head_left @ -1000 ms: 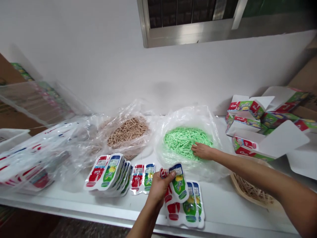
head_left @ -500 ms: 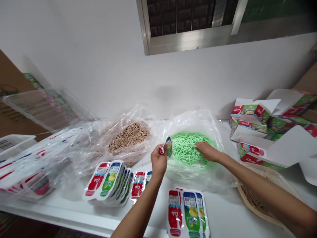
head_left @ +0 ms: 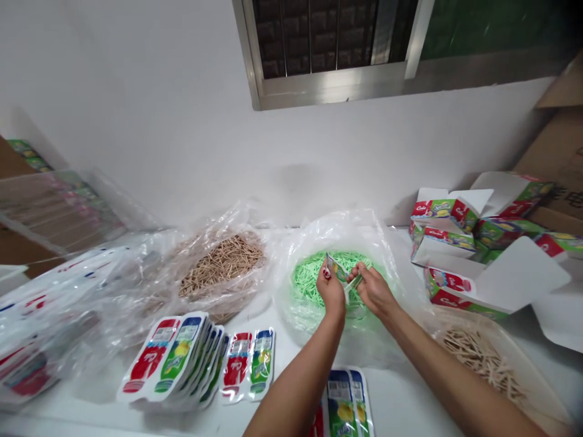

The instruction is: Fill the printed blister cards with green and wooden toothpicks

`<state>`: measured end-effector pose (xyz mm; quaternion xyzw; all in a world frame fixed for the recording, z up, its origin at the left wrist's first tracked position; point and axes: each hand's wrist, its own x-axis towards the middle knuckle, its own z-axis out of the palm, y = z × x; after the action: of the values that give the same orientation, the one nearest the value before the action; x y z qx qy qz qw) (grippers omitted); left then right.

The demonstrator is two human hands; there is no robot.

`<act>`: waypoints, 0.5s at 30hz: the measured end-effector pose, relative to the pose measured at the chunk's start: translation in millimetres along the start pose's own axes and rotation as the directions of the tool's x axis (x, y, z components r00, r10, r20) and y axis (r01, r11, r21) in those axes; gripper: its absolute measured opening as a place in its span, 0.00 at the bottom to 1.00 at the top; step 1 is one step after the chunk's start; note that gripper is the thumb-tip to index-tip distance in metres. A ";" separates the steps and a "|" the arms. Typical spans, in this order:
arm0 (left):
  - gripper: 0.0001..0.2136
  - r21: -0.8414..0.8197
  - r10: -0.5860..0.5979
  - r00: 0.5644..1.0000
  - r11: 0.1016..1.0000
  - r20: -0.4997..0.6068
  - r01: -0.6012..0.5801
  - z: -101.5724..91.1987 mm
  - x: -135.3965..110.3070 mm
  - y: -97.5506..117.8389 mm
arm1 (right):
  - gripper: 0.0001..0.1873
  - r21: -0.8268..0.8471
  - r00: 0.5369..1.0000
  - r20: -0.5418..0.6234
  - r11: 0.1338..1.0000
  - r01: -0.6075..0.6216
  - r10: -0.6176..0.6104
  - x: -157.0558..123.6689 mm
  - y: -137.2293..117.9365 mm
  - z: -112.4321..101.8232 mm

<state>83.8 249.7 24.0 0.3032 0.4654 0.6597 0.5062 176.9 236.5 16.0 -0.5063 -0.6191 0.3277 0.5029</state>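
My left hand [head_left: 332, 292] is closed on a small printed cola-and-lemon packet [head_left: 336, 267], held tilted over the bag. Close beside it, my right hand [head_left: 375, 291] pinches pale green sticks [head_left: 351, 284]; how many is hard to tell. Both hands are above an open clear plastic bag [head_left: 291, 318] filled with loose green sticks [head_left: 306, 282]. Left of my forearm stands a leaning stack of red and green twin packets [head_left: 170, 355], with another twin packet [head_left: 261, 364] lying flat next to it. More packets [head_left: 341, 403] lie at the front, partly hidden by my left forearm.
A second plastic bag holds brown sticks [head_left: 223, 264]. Plastic-wrapped packets [head_left: 64, 285] cover the left side. Open printed boxes [head_left: 449, 291] are piled at the right, above a shallow basket [head_left: 531, 358] with brown sticks. A wall with a window [head_left: 328, 85] rises behind the table.
My right hand has lifted out of the green sticks with some in its fingers and come close to my left hand. The left hand has moved right with the packet, and the view has shifted.
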 end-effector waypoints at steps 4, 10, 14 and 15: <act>0.20 -0.030 -0.006 0.997 1.000 -0.080 0.003 8.5 -9.1 -9.4 | 0.29 0.276 0.983 -0.115 0.955 -0.104 0.141 -19.8 -8.7 34.1; 0.18 0.038 -0.038 0.999 0.999 -0.025 0.039 -9.7 -16.9 -6.4 | 0.23 0.340 0.974 -0.039 0.919 -0.198 0.224 -47.2 -20.9 35.8; 0.18 0.128 -0.024 0.998 0.992 0.059 0.016 -39.9 -20.0 8.3 | 0.20 0.240 0.971 0.069 0.941 -0.238 0.228 -52.9 -24.0 7.5; 0.18 0.146 -0.020 0.996 0.989 0.085 0.007 -47.6 -21.7 12.9 | 0.20 0.179 0.972 0.084 0.956 -0.232 0.220 -54.2 -24.5 0.1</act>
<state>43.9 213.7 19.2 0.3644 0.4922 0.6067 0.5069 168.5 178.0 22.6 -0.5135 -0.5392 0.4557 0.4878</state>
